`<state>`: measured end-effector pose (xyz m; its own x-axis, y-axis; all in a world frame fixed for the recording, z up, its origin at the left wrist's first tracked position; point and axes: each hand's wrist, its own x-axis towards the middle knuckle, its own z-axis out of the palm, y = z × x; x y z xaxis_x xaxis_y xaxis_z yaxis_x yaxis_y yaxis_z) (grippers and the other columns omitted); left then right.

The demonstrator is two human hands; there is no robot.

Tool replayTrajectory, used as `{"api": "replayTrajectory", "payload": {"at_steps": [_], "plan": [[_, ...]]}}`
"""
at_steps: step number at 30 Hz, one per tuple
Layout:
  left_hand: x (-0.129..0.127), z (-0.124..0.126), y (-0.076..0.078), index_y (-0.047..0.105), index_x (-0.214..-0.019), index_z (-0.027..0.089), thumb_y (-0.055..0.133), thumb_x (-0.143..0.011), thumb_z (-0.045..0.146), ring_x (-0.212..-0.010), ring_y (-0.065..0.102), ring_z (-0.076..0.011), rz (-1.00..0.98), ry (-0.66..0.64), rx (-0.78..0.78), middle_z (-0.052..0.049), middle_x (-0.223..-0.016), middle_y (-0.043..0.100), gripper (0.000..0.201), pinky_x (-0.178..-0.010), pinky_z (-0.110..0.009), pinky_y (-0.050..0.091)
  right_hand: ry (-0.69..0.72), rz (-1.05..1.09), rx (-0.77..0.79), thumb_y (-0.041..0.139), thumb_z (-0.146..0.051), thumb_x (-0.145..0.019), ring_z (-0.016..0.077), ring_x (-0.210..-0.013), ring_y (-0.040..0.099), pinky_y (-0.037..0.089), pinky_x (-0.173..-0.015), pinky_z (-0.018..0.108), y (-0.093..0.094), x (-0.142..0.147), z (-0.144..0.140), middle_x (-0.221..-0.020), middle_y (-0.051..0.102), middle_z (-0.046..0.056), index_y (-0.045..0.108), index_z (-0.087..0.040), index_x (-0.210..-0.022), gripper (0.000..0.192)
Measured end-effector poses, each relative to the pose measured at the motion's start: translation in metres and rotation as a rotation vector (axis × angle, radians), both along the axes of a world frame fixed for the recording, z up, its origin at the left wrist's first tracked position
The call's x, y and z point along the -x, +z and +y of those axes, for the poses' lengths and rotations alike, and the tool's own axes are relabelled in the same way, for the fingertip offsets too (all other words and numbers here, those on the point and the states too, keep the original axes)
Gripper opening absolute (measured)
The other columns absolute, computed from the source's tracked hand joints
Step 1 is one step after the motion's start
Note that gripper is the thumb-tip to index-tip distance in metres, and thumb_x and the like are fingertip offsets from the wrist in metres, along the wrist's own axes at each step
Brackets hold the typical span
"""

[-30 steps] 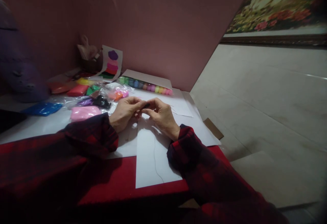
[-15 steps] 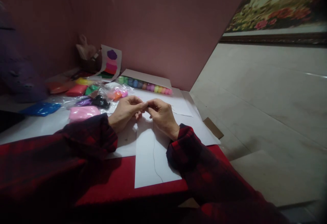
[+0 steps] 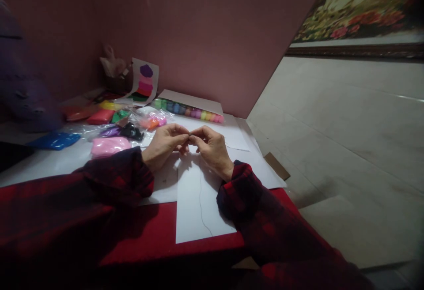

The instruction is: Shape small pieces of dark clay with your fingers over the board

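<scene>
My left hand [image 3: 165, 145] and my right hand [image 3: 212, 148] meet at their fingertips above the white paper. Thumb and index finger of each are pinched together. Whatever lies between them is too small or too hidden to make out. Below my right hand is a white sheet [image 3: 192, 210] with a thin curved line [image 3: 201, 201] running down it. Close under my left fingers lies a small whitish bit [image 3: 176, 165].
Left of my hands lie bags of coloured clay, among them a pink one [image 3: 111, 146], a black one [image 3: 131, 131] and a blue one [image 3: 56, 140]. Behind stand a row of coloured pots [image 3: 188, 111] and a painted sheet [image 3: 145, 82]. A red cloth [image 3: 149, 228] covers the table's front.
My fingertips have shifted slightly against each other, and my left fingers have curled a little differently. The view has moved very slightly; nothing else differs.
</scene>
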<state>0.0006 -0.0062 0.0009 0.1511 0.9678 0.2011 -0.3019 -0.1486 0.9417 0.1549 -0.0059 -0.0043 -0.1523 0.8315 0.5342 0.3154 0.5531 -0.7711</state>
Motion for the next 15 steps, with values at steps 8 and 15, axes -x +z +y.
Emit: {"api": "replayTrajectory", "payload": {"at_steps": [8,15], "plan": [[0.0016,0.0013,-0.0017,0.064,-0.071,0.012,0.093,-0.058,0.034,-0.046,0.059,-0.0115,0.000,-0.044,-0.013,-0.005,-0.061,0.068,0.039,-0.043,-0.023,0.049,-0.011,-0.027,-0.027,0.063,-0.023,-0.088,0.0140,-0.073,0.061,0.052,-0.065,0.028,0.0004,0.0002,-0.0003,-0.079,0.066,0.001,0.062,-0.020,-0.083,0.006],[0.0011,0.0047,-0.0031,0.062,-0.072,0.012,0.084,-0.066,0.018,-0.045,0.057,-0.0101,-0.028,0.075,-0.029,-0.003,-0.059,0.068,0.023,-0.042,-0.020,0.047,-0.061,0.115,-0.019,0.063,-0.020,-0.086,0.0118,-0.068,0.061,0.050,-0.059,0.025,0.0006,0.0008,0.0042,-0.077,0.063,-0.002,0.059,-0.020,-0.085,0.005]]}}
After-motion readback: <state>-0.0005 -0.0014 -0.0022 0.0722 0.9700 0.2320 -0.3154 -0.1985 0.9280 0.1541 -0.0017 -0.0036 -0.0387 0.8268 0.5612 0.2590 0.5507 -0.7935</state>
